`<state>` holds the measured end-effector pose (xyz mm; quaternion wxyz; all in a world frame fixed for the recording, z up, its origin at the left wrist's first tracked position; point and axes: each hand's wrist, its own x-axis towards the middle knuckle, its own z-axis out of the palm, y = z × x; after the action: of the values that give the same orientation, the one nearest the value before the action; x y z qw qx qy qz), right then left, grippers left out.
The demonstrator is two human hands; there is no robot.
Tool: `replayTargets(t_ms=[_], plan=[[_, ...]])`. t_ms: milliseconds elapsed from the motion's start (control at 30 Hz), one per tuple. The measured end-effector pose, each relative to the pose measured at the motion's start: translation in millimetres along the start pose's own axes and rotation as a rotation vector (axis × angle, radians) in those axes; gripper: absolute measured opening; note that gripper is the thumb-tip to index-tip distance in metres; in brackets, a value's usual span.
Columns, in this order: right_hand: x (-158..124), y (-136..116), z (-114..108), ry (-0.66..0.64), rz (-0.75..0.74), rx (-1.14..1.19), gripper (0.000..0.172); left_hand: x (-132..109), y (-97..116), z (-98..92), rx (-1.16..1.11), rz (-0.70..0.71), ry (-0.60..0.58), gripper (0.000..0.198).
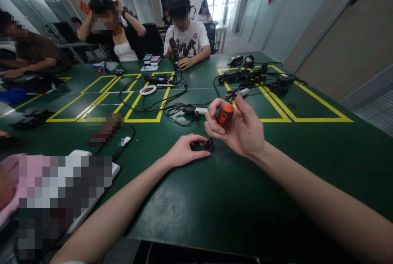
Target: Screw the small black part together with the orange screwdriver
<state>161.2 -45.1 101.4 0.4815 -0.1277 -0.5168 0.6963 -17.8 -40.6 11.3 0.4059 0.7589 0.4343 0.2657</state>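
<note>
My right hand (239, 127) is raised a little above the green table (215, 190) and closed around a stubby screwdriver with an orange and black handle (225, 113). My left hand (184, 151) rests on the table below it, fingers curled around a small black part (205, 146) with a short cylindrical end. The screwdriver's tip points down toward that part; the tip itself is hidden by my fingers.
Black cables and a handle-like tool (192, 110) lie just beyond my hands, with a white ring (147, 89) further back. More black gear and cables (260, 77) sit at the right rear. Yellow tape lines mark the table. Other people sit across the table and at left.
</note>
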Motion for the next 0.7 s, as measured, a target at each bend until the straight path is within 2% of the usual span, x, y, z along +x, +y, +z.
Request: replayTargets(t_ms=[100,267,500,633,700], plan=[[0.0,0.2,-0.1,0.010,-0.041,0.012,0.040,0.2,0.2,-0.1,0.002,0.011,-0.005,0.041],[0.9,-1.9,0.7,-0.022,0.013,-0.052,0.057,0.2,0.7,-0.1,-0.002,0.016,-0.012,0.041],[-0.3,-2.2,2.2,0.013,-0.015,-0.036,0.047,-0.6,1.3,-0.4,-0.002,0.014,-0.010,0.041],[0.7,-2.7,1.8,-0.006,0.020,-0.067,0.057,-0.2,0.7,0.1,0.004,0.014,-0.008,0.041],[0.6,-2.2,1.8,0.008,0.011,-0.052,0.055,0.2,0.5,0.3,0.008,0.014,-0.006,0.040]])
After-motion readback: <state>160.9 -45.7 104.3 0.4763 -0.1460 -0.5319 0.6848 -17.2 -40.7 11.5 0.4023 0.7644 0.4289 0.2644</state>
